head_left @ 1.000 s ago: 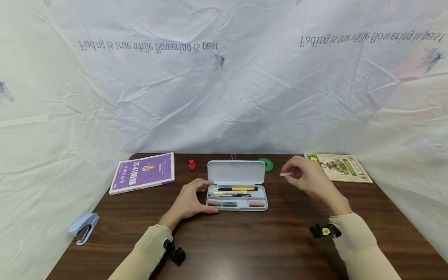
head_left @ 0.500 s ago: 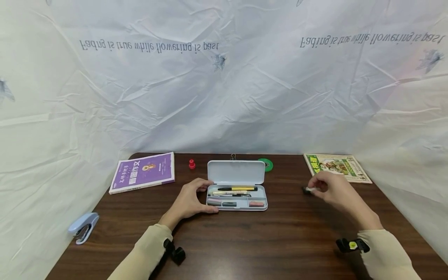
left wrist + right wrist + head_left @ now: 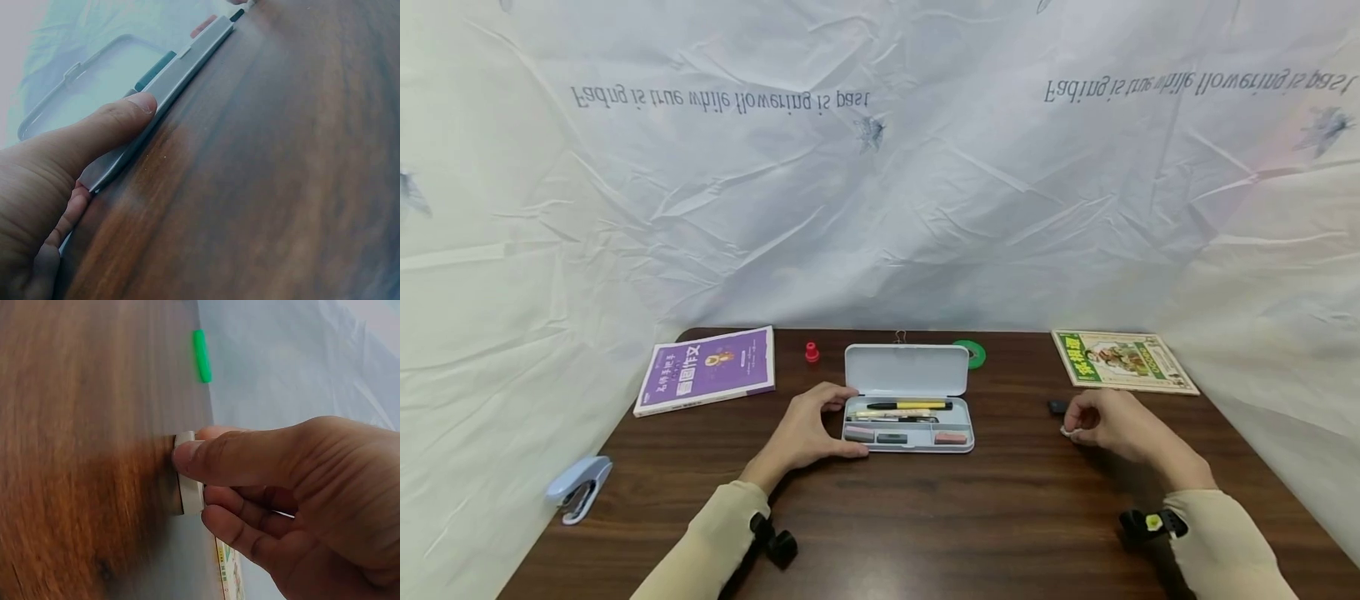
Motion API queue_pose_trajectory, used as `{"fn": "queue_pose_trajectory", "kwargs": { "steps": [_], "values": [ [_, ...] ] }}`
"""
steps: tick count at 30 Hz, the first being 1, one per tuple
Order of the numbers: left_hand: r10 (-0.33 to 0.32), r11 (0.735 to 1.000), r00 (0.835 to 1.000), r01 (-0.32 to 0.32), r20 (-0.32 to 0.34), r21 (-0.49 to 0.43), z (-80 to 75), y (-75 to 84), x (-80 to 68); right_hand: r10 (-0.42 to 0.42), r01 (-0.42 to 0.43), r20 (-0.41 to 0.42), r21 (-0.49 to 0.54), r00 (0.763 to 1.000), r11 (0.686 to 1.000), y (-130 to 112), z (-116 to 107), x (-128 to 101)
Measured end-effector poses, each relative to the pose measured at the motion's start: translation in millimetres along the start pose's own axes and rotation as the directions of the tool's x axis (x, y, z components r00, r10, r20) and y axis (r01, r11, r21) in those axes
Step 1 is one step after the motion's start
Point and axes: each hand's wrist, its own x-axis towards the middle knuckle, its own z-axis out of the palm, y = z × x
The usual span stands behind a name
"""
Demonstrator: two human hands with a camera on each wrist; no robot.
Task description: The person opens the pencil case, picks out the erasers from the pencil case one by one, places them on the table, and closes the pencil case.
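A grey-blue pencil case [image 3: 906, 369] lies open at the middle of the brown table [image 3: 925, 517]. Its tray holds a yellow-and-black pen [image 3: 910, 405], other pens and small erasers. My left hand [image 3: 838, 425] grips the case's left end, with the thumb [image 3: 125, 119] along the front rim [image 3: 187, 62]. To the right, my right hand [image 3: 1071, 427] pinches a small flat white eraser [image 3: 187, 475] between thumb and fingers, and the eraser [image 3: 1064, 432] touches the tabletop. A small dark piece [image 3: 1057, 407] lies just beyond it.
A purple book [image 3: 707, 369] lies back left and a picture book [image 3: 1120, 360] back right. A red cap-like piece [image 3: 811, 352], a binder clip [image 3: 898, 337] and a green tape roll [image 3: 972, 352] sit behind the case. A blue stapler [image 3: 578, 487] rests near the left edge.
My right hand carried the white eraser from beside the case's lid out to the right and down onto the table. The left hand and the case stayed put.
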Motion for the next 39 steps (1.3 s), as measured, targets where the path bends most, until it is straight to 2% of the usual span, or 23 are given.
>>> {"fn": "queue_pose_trajectory", "kwargs": {
  "steps": [7, 10, 12, 15, 19, 22, 26, 29, 32, 37, 39],
  "values": [
    [-0.008, 1.000, 1.000, 0.008, 0.000, 0.011, -2.1, 0.1, 0.6, -0.003, 0.002, 0.035, 0.021, 0.999, 1.000, -1.5, -4.4, 2.0],
    [-0.008, 1.000, 1.000, 0.008, 0.002, 0.013, -2.4, -0.1, 0.1, -0.007, 0.006, 0.021, 0.051, 1.000, 0.999, -5.3, -5.6, 3.3],
    [-0.007, 1.000, 1.000, 0.007, 0.001, 0.011, -2.7, -0.4, -0.5, -0.010, 0.012, -0.019, 0.083, 1.000, 0.996, -10.9, -6.3, 5.5],
    [-0.007, 1.000, 1.000, 0.008, -0.002, 0.008, -3.2, -1.2, -1.4, -0.037, 0.055, -0.129, 0.133, 0.991, 0.990, -23.4, -8.2, 10.8],
    [-0.003, 1.000, 1.000, 0.003, -0.004, 0.013, -3.2, -2.3, -2.0, -0.101, 0.155, -0.275, 0.184, 0.956, 0.971, -45.0, -9.7, 20.1],
    [-0.001, 1.000, 1.000, 0.001, -0.004, 0.018, -2.7, -2.9, -2.0, -0.135, 0.221, -0.328, 0.238, 0.935, 0.946, -61.4, -8.8, 29.3],
    [-0.002, 1.000, 1.000, 0.002, -0.002, 0.014, -1.9, -3.0, -1.9, -0.165, 0.283, -0.354, 0.311, 0.921, 0.907, -81.3, -4.3, 41.7],
    [-0.004, 1.000, 1.000, 0.004, -0.003, 0.010, -1.4, -2.4, -1.6, -0.189, 0.310, -0.354, 0.325, 0.916, 0.894, -94.8, 2.2, 49.3],
    [-0.005, 1.000, 1.000, 0.005, -0.004, 0.005, -0.9, -1.6, -1.2, -0.221, 0.320, -0.315, 0.309, 0.923, 0.896, -105.5, 12.1, 55.1],
    [0.000, 1.000, 1.000, 0.000, -0.004, 0.006, 0.0, -0.5, 0.0, -0.293, 0.334, -0.177, 0.285, 0.940, 0.899, -114.7, 33.6, 59.8],
    [0.001, 1.000, 1.000, -0.001, -0.002, 0.007, 0.5, -0.2, 0.6, -0.322, 0.342, -0.118, 0.283, 0.939, 0.896, -115.4, 42.2, 60.5]
  ]
}}
